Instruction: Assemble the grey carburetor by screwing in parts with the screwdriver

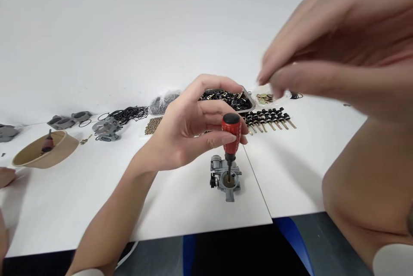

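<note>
A screwdriver with a red and black handle stands nearly upright, its tip down in the round bore of a grey metal carburetor on the white table. My left hand steadies the handle between thumb and curled fingers, while the index finger arches above it. Raised close to the camera at upper right, my right hand has thumb and fingertips pinched together. It is blurred, and anything between those fingertips is too small or hidden to make out.
Behind are a metal tray of black parts, a row of black-topped brass-coloured pieces, and black rubber rings. A cardboard bowl with another screwdriver, a second carburetor and another person's hand are at left.
</note>
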`<state>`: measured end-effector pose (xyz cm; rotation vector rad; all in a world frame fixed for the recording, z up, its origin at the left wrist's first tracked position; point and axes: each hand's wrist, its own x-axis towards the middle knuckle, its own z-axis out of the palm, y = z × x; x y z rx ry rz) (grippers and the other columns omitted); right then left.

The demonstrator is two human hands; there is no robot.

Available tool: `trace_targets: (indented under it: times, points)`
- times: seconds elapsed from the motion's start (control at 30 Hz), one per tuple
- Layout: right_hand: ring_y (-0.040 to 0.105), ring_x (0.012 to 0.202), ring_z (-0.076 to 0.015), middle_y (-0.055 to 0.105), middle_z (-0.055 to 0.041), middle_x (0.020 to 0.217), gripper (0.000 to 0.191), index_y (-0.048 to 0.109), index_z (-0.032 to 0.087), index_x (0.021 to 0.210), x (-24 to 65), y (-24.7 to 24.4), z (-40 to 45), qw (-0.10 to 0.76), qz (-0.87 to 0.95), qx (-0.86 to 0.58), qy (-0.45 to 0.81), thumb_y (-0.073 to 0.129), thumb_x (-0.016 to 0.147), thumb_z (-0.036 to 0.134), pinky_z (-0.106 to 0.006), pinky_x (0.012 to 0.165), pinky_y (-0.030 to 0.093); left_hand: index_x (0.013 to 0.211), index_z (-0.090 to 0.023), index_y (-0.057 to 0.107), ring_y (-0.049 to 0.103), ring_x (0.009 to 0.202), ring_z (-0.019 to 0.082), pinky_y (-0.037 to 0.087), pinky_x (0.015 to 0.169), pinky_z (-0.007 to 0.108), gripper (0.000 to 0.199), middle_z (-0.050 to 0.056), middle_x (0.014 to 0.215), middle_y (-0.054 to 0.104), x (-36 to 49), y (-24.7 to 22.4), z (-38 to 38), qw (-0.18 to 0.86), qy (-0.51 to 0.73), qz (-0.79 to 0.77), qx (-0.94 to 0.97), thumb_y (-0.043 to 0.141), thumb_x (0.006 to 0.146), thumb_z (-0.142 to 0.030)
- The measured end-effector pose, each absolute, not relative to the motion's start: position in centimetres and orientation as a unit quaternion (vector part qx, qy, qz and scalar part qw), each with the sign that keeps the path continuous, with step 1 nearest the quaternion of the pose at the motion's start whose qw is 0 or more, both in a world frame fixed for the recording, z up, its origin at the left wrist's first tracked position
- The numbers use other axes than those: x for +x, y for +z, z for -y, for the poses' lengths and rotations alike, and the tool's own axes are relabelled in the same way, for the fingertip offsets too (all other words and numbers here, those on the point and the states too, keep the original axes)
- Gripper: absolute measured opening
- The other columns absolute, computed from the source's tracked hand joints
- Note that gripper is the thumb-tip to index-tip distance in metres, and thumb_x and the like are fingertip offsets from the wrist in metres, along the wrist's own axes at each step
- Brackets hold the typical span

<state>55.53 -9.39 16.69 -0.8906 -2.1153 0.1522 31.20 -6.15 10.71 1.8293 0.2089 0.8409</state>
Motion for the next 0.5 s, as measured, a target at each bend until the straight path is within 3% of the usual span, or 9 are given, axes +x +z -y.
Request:
trace_targets:
  times: [0.17,0.33,0.43,0.5]
  points:
    - [0.066,0.088,-0.0115,0.07,0.0078,0.107,0.023,0.072,0.038,0.108,54.8,16.2,7.8,0.248,0.941,-0.229,-0.011,0.052,0.098,0.032,-0.026,0.068,0.052,0.126,-0.029,0.051,0.076,0.084,0.018,0.068,0.075,0.032,0.056,0.0,0.097,0.073,31.4,10.6,6.2,0.5,0.367,-0.109,0.777,0.076,0.079,-0.013]
    - [0.066,0.086,-0.0075,0.071,0.0119,0.093,0.027,0.072,0.041,0.115,54.7,16.2,7.8,0.224,0.943,-0.245,0.003,0.051,0.1,0.033,-0.02,0.067,0.051,0.13,-0.025,0.051,0.076,0.087,0.021,0.069,0.077,0.036,0.06,0.001,0.095,0.072,31.2,10.5,5.8,0.477,0.375,-0.111,0.787,0.074,0.078,-0.007]
    - [0.068,0.086,-0.007,0.069,0.0115,0.084,0.033,0.076,0.035,0.094,54.2,16.4,8.5,0.227,0.934,-0.276,0.011,0.048,0.096,0.053,-0.019,0.064,0.051,0.127,-0.024,0.055,0.077,0.089,0.023,0.068,0.079,0.036,0.055,0.002,0.101,0.073,31.2,10.4,5.6,0.466,0.374,-0.079,0.798,0.071,0.079,-0.005]
    - [0.07,0.094,-0.0123,0.068,0.0085,0.079,0.044,0.075,0.031,0.078,54.2,16.2,8.7,0.275,0.891,-0.34,0.121,0.052,0.088,0.067,-0.017,0.063,0.052,0.131,-0.025,0.054,0.077,0.093,0.024,0.068,0.082,0.038,0.061,0.004,0.111,0.073,31.3,10.5,5.6,0.474,0.35,-0.066,0.806,0.071,0.077,-0.002]
